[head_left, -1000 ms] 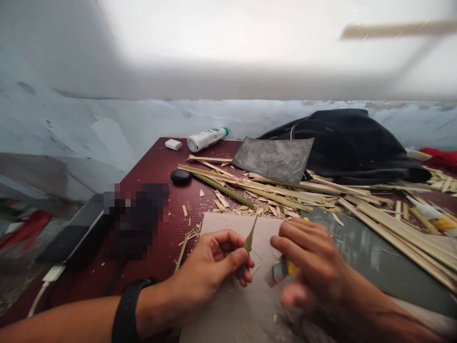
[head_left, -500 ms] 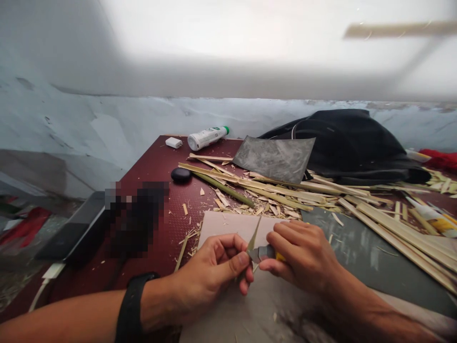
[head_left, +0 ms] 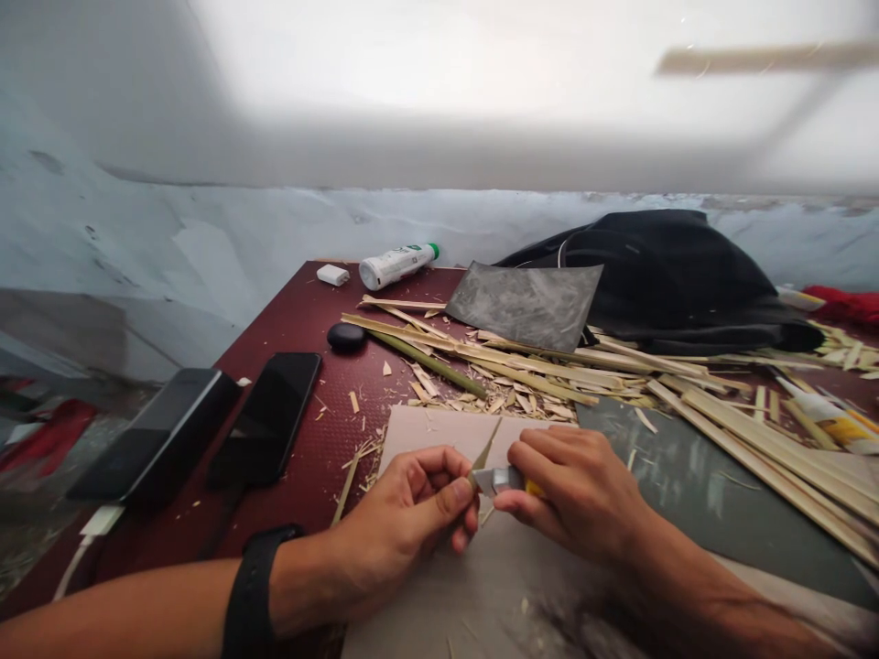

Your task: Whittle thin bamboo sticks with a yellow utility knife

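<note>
My left hand [head_left: 418, 513], with a black band on the wrist, pinches a thin, pointed green-tan strip [head_left: 488, 446] between thumb and fingers. The strip's tip points up and away. My right hand [head_left: 573, 490] is closed round a yellow and grey utility knife [head_left: 509, 480]. Its blade lies against the strip close to my left fingertips. Both hands are above a pale board [head_left: 418, 437]. Most of the knife's handle is hidden in my right hand.
Bamboo strips [head_left: 536, 375] and shavings spread behind the board and rightward. A phone [head_left: 267, 416], a power bank [head_left: 155, 435] and a black oval object [head_left: 347, 337] lie left. Farther back are a white bottle [head_left: 398, 266], a grey sheet [head_left: 526, 305] and black cloth [head_left: 666, 275].
My right hand and the knife have shifted slightly left and up, with the blade still at the strip. The phone on the left now shows clearly, where it was pixelated before.
</note>
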Available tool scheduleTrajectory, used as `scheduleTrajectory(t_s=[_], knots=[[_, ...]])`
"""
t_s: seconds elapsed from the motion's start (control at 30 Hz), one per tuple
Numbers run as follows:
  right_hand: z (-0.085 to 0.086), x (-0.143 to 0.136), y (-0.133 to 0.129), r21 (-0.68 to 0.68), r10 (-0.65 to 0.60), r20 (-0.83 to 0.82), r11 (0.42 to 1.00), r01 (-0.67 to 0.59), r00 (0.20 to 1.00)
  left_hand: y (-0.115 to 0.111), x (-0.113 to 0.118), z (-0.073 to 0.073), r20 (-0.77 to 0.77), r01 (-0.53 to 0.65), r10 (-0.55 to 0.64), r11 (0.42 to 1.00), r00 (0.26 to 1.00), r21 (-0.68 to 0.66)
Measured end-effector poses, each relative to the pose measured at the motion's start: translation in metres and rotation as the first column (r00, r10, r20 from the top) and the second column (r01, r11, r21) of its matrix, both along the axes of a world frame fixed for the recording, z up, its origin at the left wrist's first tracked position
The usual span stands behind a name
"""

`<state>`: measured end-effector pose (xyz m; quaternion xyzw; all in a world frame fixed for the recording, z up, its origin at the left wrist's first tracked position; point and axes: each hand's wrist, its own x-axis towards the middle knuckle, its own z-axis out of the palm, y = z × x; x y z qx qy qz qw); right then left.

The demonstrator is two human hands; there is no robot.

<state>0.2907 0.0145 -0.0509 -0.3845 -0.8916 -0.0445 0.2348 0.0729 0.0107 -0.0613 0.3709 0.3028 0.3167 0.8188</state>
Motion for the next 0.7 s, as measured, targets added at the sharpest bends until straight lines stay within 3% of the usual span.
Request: scheduleTrajectory(t_s=[0.23,0.7], knots=[[0.0008,-0.0018,0.0006,-0.014,0.013,0.022,1.0,-0.013,1.0,-0.0013,0.0002,-0.0001,0.02,-0.01,0.01,0.999,1.0,-0.033],[0.0024,-0.0034,0.0008,0.138,-0.076,0.048,0.988,0.069,0.996,0.0047,-0.0033,0.0023,0.058,0.029,-0.022,0.99,0.998,-0.136]])
